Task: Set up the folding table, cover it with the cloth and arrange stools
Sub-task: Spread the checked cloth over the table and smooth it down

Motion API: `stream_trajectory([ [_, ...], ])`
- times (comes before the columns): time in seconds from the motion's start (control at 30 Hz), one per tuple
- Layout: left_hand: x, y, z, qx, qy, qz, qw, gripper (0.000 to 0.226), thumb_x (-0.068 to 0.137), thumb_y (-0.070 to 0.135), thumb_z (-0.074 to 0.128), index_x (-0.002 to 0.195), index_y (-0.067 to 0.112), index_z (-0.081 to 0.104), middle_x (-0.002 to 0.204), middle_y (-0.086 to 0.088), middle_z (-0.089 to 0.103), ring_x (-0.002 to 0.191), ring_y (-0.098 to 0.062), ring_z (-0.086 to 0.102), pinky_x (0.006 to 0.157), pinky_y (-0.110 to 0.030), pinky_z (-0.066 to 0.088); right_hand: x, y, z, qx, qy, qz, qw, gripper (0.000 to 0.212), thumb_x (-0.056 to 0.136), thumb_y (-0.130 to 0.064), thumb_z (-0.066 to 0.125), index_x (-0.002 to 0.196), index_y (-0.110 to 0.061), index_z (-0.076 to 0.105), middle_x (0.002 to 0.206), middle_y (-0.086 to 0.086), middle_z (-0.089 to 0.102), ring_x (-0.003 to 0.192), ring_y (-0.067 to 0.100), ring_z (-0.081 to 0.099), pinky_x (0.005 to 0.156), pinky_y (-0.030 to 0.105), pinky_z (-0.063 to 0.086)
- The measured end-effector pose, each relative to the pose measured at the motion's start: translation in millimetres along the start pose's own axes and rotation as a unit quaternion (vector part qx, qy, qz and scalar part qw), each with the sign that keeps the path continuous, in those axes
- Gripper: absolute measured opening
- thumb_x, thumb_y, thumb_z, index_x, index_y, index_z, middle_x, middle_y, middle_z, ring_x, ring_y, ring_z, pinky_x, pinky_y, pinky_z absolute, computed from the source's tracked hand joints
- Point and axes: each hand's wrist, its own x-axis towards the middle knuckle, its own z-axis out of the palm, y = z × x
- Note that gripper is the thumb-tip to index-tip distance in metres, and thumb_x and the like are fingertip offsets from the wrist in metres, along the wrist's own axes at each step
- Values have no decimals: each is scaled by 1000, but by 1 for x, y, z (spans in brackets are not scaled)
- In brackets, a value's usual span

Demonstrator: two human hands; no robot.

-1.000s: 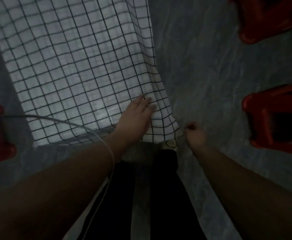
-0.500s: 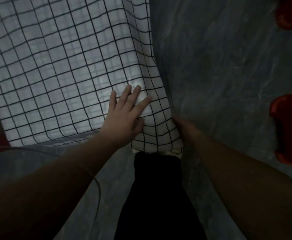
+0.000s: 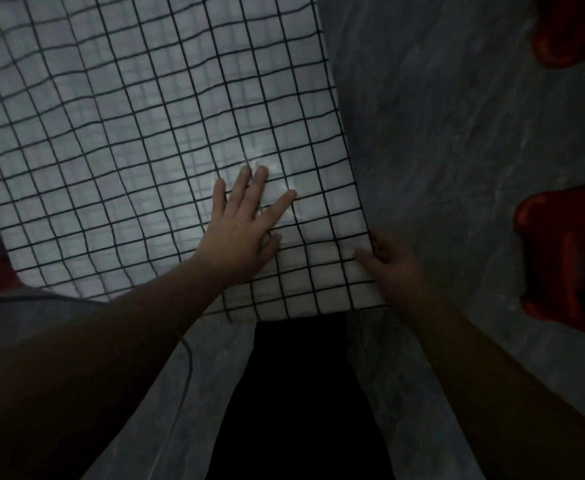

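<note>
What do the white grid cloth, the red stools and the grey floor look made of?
The white cloth with a black grid: thin fabric or perhaps vinyl. It ripples, drapes over the edge and shows one glare patch.
The red stool: likely moulded plastic, with glossy highlights and rounded edges.
The grey floor: seemingly polished stone or tile, with pale veining and a faint sheen.
</note>
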Motion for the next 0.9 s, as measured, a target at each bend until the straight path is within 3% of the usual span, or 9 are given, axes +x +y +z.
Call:
stream_trajectory([
  [0.1, 1, 2, 0, -7, -2, 1, 1000, 69, 97, 48, 38, 159, 32, 11, 165, -19, -2, 151, -41, -4, 115, -68, 5, -12, 0, -3, -29, 25, -36, 999, 26, 95, 6, 57, 106, -15, 65, 95, -12, 70, 82, -9, 66, 80, 15, 52],
  [0.27, 2, 6, 6, 30, 4, 2, 1000, 63, 100, 44, 40, 158, 32, 17, 165, -18, 8, 151, -42, 3, 114, -69, 6, 8, 23, 5, -54, 33, 4, 998, 30, 96, 9, 53, 122, -4, 60, 104, 0, 66, 77, -17, 63, 73, 5, 47],
  [0.33, 2, 7, 8, 44, 16, -1, 999, 58, 102, 41, 38, 157, 33, 22, 164, -18, 11, 151, -42, 6, 114, -69, 7, 25, 34, 11, -75, 33, 35, 996, 30, 95, 10, 52, 123, 1, 60, 106, 5, 66, 83, -7, 65, 75, 9, 50],
  [0.43, 3, 9, 11, 42, 30, -10, 999, 53, 101, 34, 45, 153, 30, 33, 164, -18, 13, 151, -43, 7, 113, -70, 9, 52, 43, 29, -130, 20, 68, 989, 29, 97, 4, 52, 124, 3, 60, 115, 15, 66, 102, 20, 60, 85, 26, 49],
  [0.6, 4, 14, 13, 41, 28, -28, 998, 61, 86, 17, 64, 142, 25, 41, 164, -20, 11, 150, -45, 3, 112, -72, 8, 72, 34, 62, -213, 19, 101, 972, 32, 94, 0, 51, 124, 1, 60, 122, 19, 63, 114, 32, 59, 84, 27, 41],
  [0.67, 6, 20, 9, 34, 14, -44, 998, 58, 85, 19, 62, 140, 23, 44, 163, -21, 11, 150, -46, 3, 111, -73, 8, 67, 30, 69, -281, 70, 39, 957, 41, 85, -9, 57, 125, 1, 56, 124, 22, 60, 118, 38, 57, 91, 35, 45],
  [0.73, 9, 23, 5, 24, 1, -57, 998, 57, 85, 24, 62, 140, 23, 45, 163, -21, 12, 150, -45, 3, 111, -73, 8, 58, 25, 73, -373, 100, -75, 919, 66, 78, -21, 62, 138, 0, 46, 138, 24, 51, 130, 40, 48, 108, 43, 39],
  [0.8, 9, 23, 2, 10, -8, -63, 998, 61, 86, 30, 61, 144, 25, 42, 164, -19, 12, 151, -43, 2, 113, -72, 7, 44, 15, 82, -390, 49, -173, 903, 77, 88, -32, 62, 152, -5, 30, 157, 19, 34, 146, 31, 30, 119, 42, 25],
  [0.9, 8, 21, -2, -3, -7, -62, 998, 72, 88, 43, 46, 155, 27, 25, 165, -16, 9, 152, -39, 0, 115, -68, 5, 35, 4, 96, -404, -17, -245, 881, 82, 97, -42, 59, 158, -14, 12, 166, 8, 17, 153, 19, 12, 124, 41, 15],
])
